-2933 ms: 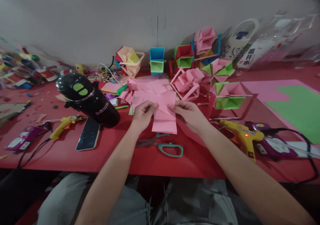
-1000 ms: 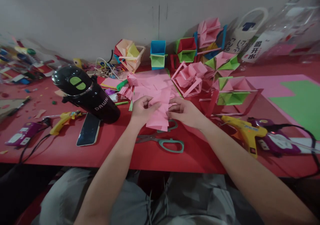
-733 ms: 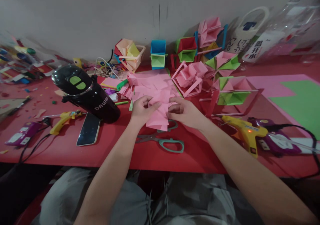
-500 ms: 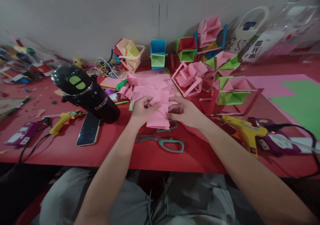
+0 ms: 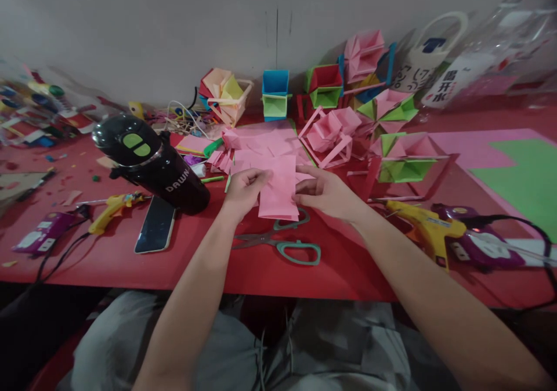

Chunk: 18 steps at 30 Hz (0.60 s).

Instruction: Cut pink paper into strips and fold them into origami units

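Note:
Between my hands is a folded piece of pink paper (image 5: 279,191), held upright just above the table. My left hand (image 5: 244,191) pinches its left edge between thumb and fingers. At the paper's right edge, my right hand (image 5: 324,192) grips with bent fingers, partly hidden behind the sheet. Scissors with grey-green handles (image 5: 299,253) lie on the table below the paper, blades toward the left. Behind my hands rests a stack of pink paper sheets (image 5: 261,136).
On the red table (image 5: 348,275), a black tumbler (image 5: 152,159) stands left beside a phone (image 5: 155,225). Yellow glue guns lie left (image 5: 114,208) and right (image 5: 429,228), with cords. Folded paper lanterns (image 5: 333,129) line the back; plastic bottles (image 5: 470,60) stand at back right.
The pink paper has turned to face me more flatly and squarely, and moved slightly right. My left thumb has slid back from its middle toward the left edge.

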Motion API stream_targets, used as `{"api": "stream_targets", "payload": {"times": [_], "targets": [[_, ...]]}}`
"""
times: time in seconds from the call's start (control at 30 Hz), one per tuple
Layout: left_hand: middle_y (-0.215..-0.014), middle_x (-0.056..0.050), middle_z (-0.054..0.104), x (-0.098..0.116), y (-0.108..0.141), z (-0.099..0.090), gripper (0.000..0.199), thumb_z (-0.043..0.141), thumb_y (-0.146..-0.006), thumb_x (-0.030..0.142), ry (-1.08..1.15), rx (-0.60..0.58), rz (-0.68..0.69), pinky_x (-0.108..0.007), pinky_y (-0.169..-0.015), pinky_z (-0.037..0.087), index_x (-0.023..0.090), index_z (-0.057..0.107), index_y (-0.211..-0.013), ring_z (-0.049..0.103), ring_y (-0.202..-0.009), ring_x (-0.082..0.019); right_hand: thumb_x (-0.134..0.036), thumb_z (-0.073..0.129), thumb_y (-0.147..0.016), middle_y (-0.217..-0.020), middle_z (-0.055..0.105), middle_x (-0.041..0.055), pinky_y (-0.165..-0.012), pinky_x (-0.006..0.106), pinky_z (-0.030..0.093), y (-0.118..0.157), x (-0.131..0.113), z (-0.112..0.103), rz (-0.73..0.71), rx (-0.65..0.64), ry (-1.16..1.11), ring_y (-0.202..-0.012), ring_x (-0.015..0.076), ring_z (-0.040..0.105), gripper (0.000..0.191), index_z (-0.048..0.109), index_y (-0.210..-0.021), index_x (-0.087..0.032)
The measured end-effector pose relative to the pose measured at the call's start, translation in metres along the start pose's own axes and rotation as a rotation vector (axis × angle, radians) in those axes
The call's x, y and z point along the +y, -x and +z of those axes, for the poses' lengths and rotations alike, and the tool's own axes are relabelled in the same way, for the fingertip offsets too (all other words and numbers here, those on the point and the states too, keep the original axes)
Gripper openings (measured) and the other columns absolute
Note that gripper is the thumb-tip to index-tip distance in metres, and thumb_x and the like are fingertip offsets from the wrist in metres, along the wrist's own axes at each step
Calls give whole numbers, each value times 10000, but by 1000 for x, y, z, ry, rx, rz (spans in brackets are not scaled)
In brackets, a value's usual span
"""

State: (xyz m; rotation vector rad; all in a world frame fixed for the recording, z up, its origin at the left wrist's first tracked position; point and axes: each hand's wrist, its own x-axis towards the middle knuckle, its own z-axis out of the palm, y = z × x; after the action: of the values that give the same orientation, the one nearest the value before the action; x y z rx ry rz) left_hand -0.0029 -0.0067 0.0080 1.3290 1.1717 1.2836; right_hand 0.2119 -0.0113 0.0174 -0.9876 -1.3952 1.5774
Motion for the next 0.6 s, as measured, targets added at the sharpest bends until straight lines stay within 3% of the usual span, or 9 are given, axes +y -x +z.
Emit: {"api": "stream_targets", "payload": {"times": [0.33, 0.5, 0.6], "targets": [[-629, 23, 594, -3, 1, 2, 338, 770, -767, 481, -3, 89, 41, -230, -601, 418, 153, 706, -712, 510, -612, -104, -157, 821, -613, -761, 712, -2, -713, 333, 564, -1, 1, 3, -32, 21, 32, -685, 161, 682, 726, 571, -1295, -172], [-889, -57, 763, -2, 0, 3, 294, 759, -781, 413, -3, 122, 74, -287, -771, 538, 151, 775, -914, 686, -837, -179, -140, 827, -619, -765, 711, 0, -745, 352, 565, -2, 3, 4, -3, 47, -11, -714, 169, 687, 714, 596, -1294, -182], [-1050, -95, 781, -1, 0, 4, 323, 738, -810, 377, -34, 126, 128, -316, -867, 559, 154, 776, -1041, 717, -975, -212, -187, 856, -637, -816, 716, 15, -771, 359, 572, 0, -1, 8, 43, 84, -111, -743, 167, 687, 590, 665, -1195, -191]]}}
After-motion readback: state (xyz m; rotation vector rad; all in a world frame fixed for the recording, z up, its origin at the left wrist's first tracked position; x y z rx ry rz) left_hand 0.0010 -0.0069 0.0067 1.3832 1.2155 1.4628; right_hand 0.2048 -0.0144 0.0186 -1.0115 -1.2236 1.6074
